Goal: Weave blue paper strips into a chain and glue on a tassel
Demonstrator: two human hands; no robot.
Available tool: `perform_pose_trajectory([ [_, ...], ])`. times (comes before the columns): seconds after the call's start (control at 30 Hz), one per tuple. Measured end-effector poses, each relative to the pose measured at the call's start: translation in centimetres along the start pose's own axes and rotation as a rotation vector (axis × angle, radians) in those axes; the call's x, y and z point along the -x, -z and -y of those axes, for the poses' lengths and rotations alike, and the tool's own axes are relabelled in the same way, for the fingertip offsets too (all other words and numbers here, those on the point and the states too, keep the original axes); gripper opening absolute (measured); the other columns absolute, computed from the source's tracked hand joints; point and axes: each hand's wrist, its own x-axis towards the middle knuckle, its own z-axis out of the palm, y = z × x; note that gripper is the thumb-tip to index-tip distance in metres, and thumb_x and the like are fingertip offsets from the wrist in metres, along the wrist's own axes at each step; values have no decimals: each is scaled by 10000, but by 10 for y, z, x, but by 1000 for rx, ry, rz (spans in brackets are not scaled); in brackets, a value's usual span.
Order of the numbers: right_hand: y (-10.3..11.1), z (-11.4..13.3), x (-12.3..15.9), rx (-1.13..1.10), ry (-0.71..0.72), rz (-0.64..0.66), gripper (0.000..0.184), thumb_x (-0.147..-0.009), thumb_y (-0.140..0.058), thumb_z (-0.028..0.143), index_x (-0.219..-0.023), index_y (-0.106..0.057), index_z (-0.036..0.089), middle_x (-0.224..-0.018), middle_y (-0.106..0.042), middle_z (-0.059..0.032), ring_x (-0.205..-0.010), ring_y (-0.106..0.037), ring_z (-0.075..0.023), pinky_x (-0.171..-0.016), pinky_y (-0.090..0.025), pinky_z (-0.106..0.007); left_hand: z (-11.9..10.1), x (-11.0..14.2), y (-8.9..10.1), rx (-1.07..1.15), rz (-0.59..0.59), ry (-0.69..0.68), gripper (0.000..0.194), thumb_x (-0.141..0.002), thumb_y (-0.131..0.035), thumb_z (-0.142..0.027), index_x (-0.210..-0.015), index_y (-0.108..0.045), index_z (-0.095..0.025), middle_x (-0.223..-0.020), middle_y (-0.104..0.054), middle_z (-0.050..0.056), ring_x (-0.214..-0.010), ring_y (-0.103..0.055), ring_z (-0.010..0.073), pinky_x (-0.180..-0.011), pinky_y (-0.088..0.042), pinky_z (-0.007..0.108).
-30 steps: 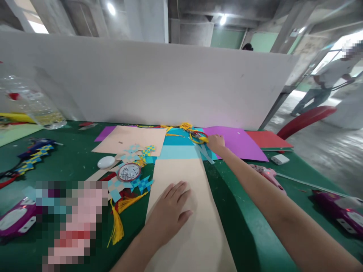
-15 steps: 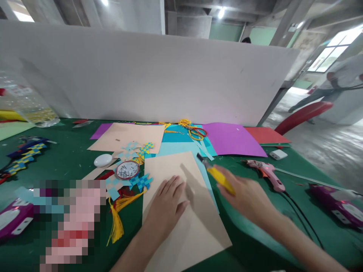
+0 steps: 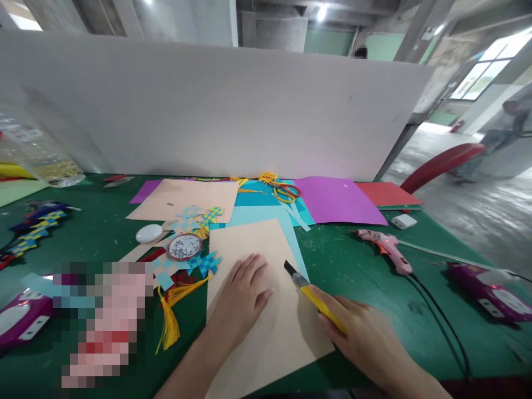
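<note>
My left hand (image 3: 243, 291) lies flat, fingers stretched out, on a beige sheet of paper (image 3: 249, 360) in the middle of the table. My right hand (image 3: 366, 335) is closed around the yellow handle of a utility knife (image 3: 320, 302). Its dark blade tip points up and left over the sheet's right part; I cannot tell whether it touches. A light blue sheet (image 3: 294, 238) shows from under the beige one at its top and right. Left of my left hand are woven paper pieces (image 3: 203, 263), a yellow tassel (image 3: 169, 330) and a round dish of small beads (image 3: 185, 246).
A pink glue gun (image 3: 388, 248) with a black cord lies to the right, near a purple device (image 3: 484, 291). Scissors (image 3: 286, 193) and a purple sheet (image 3: 338, 202) lie at the back before a white partition (image 3: 216, 111). A clear bottle (image 3: 50, 155) is at far left.
My right hand has brought the knife lower and nearer to me, from beside the beige sheet's upper right edge to over its right part. My left hand stays flat on the sheet.
</note>
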Motion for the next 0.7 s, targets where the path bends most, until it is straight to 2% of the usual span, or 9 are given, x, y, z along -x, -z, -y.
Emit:
perform_pose_trajectory([
  [0.27, -1, 2, -2, -2, -79, -54, 447, -880, -410, 257, -1319, -486, 295, -803, -718, -16, -562, -654, -160, -471, -466, -234, 0, -1, 1, -4, -12, -4, 447, -938, -405, -395, -1331, -436, -184, -1425, -433, 88, -1336, -360, 242, -1107, -301, 450],
  [0.4, 0, 5, -2, -72, -43, -25, 437, -878, -411, 255, -1304, -505, 276, -847, -725, -18, -590, -668, -166, -495, -493, -247, -1, -1, 0, -4, -19, -5, 453, -942, -393, -395, -1341, -423, -182, -1425, -432, 86, -1335, -361, 235, -1108, -303, 441],
  [0.53, -1, 6, -2, -67, -100, -34, 446, -870, -418, 255, -1307, -504, 281, -865, -729, -20, -583, -673, -181, -478, -493, -262, -1, -1, 1, -16, -2, -3, 463, -936, -407, -393, -1342, -421, -172, -1433, -423, 86, -1339, -354, 240, -1108, -304, 448],
  [0.7, 3, 6, -1, -146, -106, -26, 430, -875, -421, 253, -1292, -516, 297, -885, -736, -1, -586, -678, -163, -470, -483, -233, -1, -2, 2, -29, 15, -5, 461, -937, -410, -382, -1348, -418, -171, -1441, -415, 81, -1344, -347, 233, -1111, -303, 443],
])
